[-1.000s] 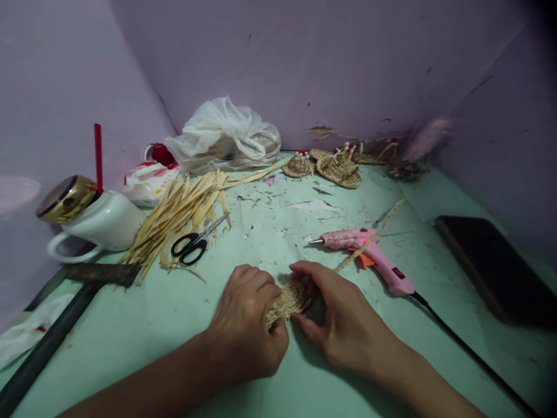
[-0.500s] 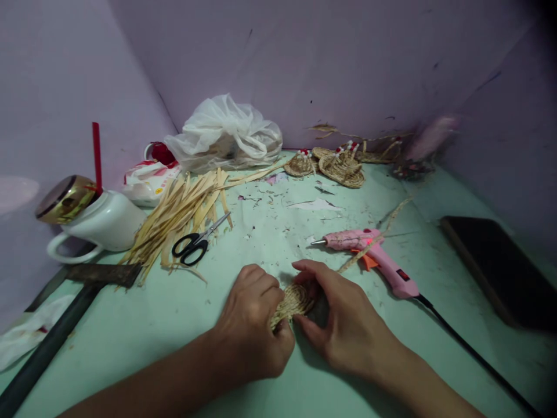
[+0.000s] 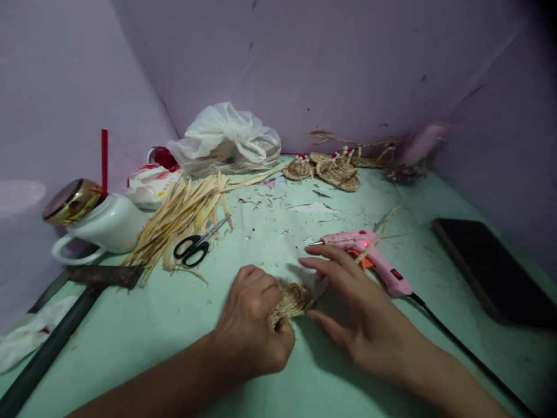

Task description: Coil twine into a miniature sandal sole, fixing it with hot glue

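My left hand (image 3: 255, 322) is closed around a small coiled straw braid piece (image 3: 292, 301) near the front of the green table (image 3: 143, 331). My right hand (image 3: 354, 313) hovers just right of the piece with its fingers stretched out and apart, holding nothing. Its fingertips reach toward a pink glue gun (image 3: 369, 260) lying just beyond, with a red light lit. A loose braid strand (image 3: 383, 223) trails from the coil past the glue gun toward the back right.
Black scissors (image 3: 196, 245) and a pile of straw strips (image 3: 183, 215) lie at left centre. A white jug with gold lid (image 3: 93, 220), a hammer (image 3: 65, 313), plastic bags (image 3: 226, 139), small straw sandals (image 3: 335, 171) and a dark slab (image 3: 491, 273) surround the work spot.
My right hand has let go of the coiled piece, lifted and opened, moving toward the glue gun. The left hand keeps its grip on the coil.
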Motion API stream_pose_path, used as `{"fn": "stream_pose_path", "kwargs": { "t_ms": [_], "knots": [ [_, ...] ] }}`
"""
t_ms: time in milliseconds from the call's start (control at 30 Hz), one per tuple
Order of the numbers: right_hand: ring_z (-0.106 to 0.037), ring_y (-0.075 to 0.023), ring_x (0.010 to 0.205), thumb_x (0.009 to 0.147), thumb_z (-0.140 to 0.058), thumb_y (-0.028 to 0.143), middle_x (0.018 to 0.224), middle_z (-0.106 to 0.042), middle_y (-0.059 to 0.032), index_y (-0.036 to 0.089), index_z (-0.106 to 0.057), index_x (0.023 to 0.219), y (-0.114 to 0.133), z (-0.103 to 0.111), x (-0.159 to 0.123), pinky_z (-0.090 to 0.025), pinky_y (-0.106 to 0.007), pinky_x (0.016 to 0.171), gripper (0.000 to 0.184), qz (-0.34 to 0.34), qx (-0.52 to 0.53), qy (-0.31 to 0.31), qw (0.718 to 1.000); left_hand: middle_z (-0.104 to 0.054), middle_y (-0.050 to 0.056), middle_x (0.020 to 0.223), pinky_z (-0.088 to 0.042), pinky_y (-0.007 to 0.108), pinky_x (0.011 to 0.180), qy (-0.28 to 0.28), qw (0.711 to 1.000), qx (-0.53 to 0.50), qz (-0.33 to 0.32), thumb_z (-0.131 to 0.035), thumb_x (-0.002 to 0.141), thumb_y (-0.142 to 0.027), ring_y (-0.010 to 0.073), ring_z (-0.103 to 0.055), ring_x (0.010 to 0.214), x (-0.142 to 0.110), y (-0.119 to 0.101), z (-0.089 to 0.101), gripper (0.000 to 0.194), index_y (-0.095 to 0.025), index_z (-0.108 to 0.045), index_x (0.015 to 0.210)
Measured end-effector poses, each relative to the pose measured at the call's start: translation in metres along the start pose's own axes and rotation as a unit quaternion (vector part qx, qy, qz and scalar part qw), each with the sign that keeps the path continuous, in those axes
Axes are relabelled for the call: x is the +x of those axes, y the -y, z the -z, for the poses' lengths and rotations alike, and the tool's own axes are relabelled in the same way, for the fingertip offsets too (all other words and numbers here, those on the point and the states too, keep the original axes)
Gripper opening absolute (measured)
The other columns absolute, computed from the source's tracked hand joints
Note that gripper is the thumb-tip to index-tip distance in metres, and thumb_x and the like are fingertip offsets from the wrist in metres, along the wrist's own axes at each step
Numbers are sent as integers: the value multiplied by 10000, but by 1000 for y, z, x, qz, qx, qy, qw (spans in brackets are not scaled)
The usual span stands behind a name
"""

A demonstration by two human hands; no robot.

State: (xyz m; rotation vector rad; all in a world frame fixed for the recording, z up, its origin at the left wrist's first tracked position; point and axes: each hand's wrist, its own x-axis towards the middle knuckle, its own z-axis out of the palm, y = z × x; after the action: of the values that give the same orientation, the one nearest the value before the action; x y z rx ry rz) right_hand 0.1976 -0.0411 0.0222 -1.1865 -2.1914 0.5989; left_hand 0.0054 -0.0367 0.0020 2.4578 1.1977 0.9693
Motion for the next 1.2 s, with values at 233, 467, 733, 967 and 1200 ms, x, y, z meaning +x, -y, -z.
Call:
{"fn": "stream_pose_path", "kwargs": {
  "t_ms": [233,467,733,967,1200],
  "knots": [
    [-541,-234,963,739,-569,83,1044,-615,-69,207,-521,1100,1,0,4,-428,-410,816,384,53,-47,-14,997,-563,79,635,-421,442,696,17,999,31,-4,-537,556,-116,211,-504,647,1,-3,3,113,-124,-600,649],
    [-486,-220,788,777,-511,116,860,-625,-55,169,-555,988,13,-20,6,-343,-374,695,222,58,-46,36,997,-549,72,630,-426,437,699,32,999,36,1,-534,566,-122,207,-497,651,1,-2,2,67,-131,-571,621],
    [-472,-193,721,696,-554,88,758,-609,-18,173,-561,945,10,-28,5,-318,-332,679,263,50,-25,-14,998,-571,62,768,-291,519,1011,128,989,66,30,-535,620,-128,215,-533,794,0,-5,13,194,-121,-620,794],
    [-492,-190,717,702,-561,76,764,-634,-12,173,-568,971,10,-31,3,-326,-343,706,286,54,-15,-38,998,-551,68,674,-370,505,931,74,995,67,18,-536,575,-141,210,-499,704,-1,-6,6,125,-119,-603,678],
    [-504,-192,707,694,-582,80,763,-636,-10,180,-558,965,9,-35,4,-345,-363,708,290,36,-9,-31,999,-560,68,656,-385,493,890,49,997,53,7,-531,558,-126,206,-509,679,-2,-3,2,140,-120,-608,674]
  ]
}}
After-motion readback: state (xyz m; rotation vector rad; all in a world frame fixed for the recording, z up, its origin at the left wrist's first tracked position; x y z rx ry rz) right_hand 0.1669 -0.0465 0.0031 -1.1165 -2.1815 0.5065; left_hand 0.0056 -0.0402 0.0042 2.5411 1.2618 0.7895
